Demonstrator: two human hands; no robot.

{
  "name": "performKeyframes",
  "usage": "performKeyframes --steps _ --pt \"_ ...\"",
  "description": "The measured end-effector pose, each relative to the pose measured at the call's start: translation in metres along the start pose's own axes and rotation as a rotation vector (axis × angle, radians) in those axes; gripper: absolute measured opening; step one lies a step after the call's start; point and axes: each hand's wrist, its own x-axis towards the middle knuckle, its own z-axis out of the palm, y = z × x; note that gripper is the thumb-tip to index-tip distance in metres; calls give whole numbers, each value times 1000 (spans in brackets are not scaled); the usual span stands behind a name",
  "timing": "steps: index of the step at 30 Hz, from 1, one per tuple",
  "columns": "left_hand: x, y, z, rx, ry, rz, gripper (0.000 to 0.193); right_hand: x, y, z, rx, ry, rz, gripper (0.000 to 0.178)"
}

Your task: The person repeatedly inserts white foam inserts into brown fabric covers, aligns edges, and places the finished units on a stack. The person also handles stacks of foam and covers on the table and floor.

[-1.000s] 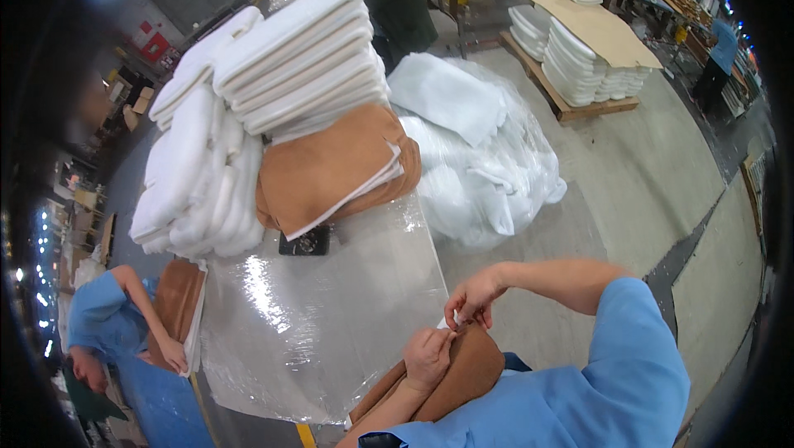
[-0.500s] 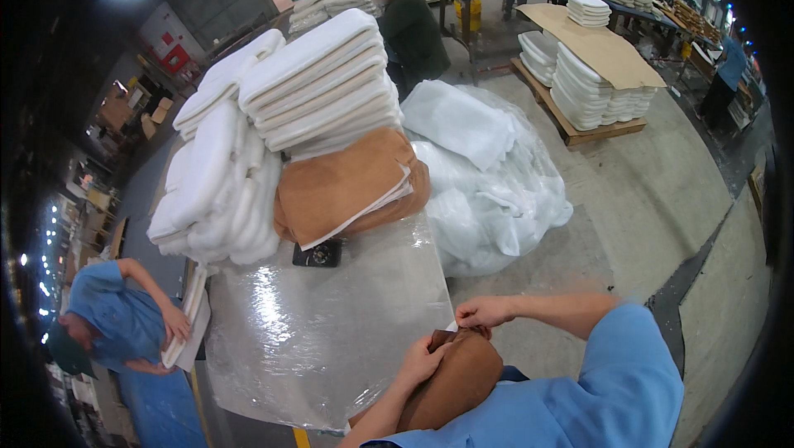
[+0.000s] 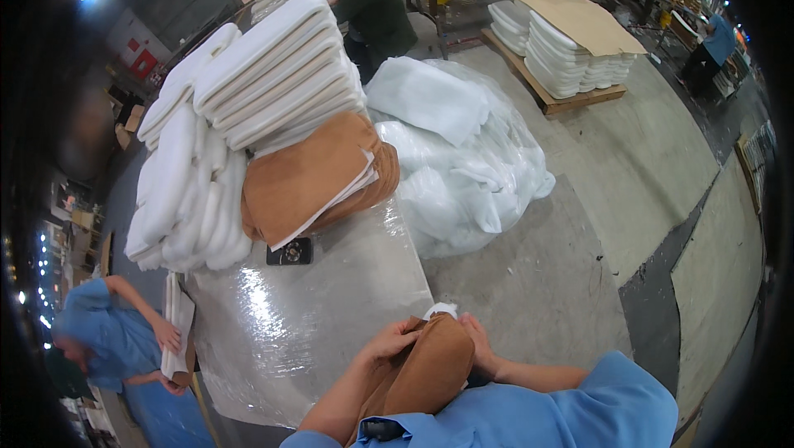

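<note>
A brown suede-like fabric cover (image 3: pixel 438 365) is held upright against my body, at the front edge of the table. A bit of white padding (image 3: pixel 441 310) sticks out of its top. My left hand (image 3: pixel 394 344) grips the cover's left edge near the top, fingers curled into the fold. On the opposite side my right hand (image 3: pixel 480 345) presses against the cover, its fingertips partly hidden behind it. Farther off on the table lies a stack of brown fabric covers (image 3: pixel 310 171) with white edges showing, and a dark phone-like device (image 3: pixel 289 251) beside it.
Tall stacks of white padded cushions (image 3: pixel 273 76) stand at the table's back left. Right of the plastic-covered table (image 3: pixel 331 299) sits a large clear bag of white filling (image 3: pixel 463 175). A co-worker (image 3: pixel 116 324) handles padding at left. A loaded pallet (image 3: pixel 571 100) stands farther right.
My right hand has moved down from the cover's top corner to its right side. The cover now stands more upright, with white padding showing at its top. My view has shifted.
</note>
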Motion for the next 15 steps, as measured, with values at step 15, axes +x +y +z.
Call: performKeyframes --steps 15 --pt "-5 -18 -12 0 94 -169 36 -1 14 19 235 -110 45 52"
